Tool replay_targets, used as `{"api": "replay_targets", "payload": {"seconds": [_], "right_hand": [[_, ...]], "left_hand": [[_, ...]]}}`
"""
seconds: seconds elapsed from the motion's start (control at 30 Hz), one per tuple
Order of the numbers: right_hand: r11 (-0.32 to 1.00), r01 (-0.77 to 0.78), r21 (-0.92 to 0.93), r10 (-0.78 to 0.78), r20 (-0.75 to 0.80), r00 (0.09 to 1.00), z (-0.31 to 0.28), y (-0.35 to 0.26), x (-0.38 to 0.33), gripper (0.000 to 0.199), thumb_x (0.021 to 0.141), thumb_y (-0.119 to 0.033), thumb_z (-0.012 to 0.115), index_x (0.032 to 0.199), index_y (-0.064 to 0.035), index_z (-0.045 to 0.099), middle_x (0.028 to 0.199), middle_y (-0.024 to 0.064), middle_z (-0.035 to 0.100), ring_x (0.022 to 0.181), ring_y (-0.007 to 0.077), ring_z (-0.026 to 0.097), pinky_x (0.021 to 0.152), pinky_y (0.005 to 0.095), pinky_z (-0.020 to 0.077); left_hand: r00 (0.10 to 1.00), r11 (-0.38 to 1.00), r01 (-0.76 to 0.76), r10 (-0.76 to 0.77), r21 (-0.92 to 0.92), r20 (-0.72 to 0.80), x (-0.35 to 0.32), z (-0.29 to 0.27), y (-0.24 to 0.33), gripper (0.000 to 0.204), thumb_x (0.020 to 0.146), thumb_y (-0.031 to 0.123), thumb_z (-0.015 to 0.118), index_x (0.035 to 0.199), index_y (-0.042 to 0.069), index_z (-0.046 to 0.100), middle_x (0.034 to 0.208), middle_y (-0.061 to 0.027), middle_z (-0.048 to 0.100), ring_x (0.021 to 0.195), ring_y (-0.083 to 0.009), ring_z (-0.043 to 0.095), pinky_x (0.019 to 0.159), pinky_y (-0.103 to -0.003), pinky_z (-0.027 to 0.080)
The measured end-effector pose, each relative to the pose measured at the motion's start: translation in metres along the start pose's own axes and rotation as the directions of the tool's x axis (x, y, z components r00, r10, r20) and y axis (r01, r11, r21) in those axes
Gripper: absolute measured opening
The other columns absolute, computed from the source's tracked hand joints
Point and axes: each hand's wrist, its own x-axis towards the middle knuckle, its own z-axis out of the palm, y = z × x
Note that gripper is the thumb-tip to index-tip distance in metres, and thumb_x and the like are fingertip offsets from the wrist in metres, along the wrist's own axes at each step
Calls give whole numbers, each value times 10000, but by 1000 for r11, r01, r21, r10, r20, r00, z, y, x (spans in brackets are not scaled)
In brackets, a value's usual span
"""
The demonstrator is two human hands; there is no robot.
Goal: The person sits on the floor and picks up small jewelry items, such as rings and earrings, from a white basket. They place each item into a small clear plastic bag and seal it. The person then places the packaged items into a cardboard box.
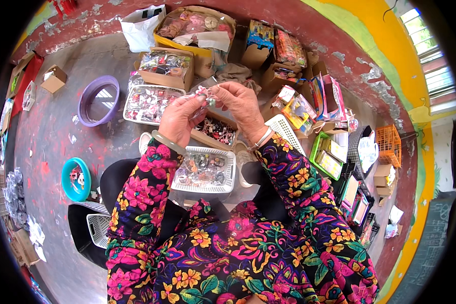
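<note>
My left hand (179, 117) and my right hand (241, 107) meet above the far baskets, fingers pinched around a small clear plastic bag (208, 96). Pink and green bits show inside it, too small to name. Below the hands sits an open cardboard box (215, 141) of small dark and red pieces. Nearer to me, a white plastic basket (231, 169) holds several clear packets of small items. Beyond my left hand, another white basket (128, 117) is heaped with similar packets.
Cardboard boxes of packaged goods (169, 76) stand along the wall. A purple basin (82, 109) and a turquoise basin (66, 177) are on the floor at left. To the right are a green basket (316, 157), an orange crate (388, 145) and dark crates (362, 213).
</note>
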Motion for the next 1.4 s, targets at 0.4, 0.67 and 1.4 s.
{"api": "replay_targets", "payload": {"seconds": [0.4,0.67,1.4], "right_hand": [[995,30,-95,-35,-50,998,-8,-6,4,164,835,-169,581,857,-12,625,710,-7,596,638,43,508,567,195,404],[945,101,-311,2,314,949,-21,-19,3,199,818,-189,620,854,7,630,738,-11,588,699,56,516,626,201,422],[991,-88,-105,104,162,981,-15,-9,6,188,817,-225,618,778,-42,634,692,5,609,650,52,523,585,191,392]], "left_hand": [[999,998,-6,3,67,47,1,-3,0,218,832,190,598,1014,73,572,930,-3,610,888,-102,550,773,-258,408],[991,989,-57,39,140,126,1,0,3,194,855,150,564,997,20,590,924,-36,621,803,-89,570,694,-228,454],[1000,999,8,-8,-34,-16,-1,2,2,199,876,187,521,929,4,580,836,-49,624,755,-117,596,589,-222,464]]}}
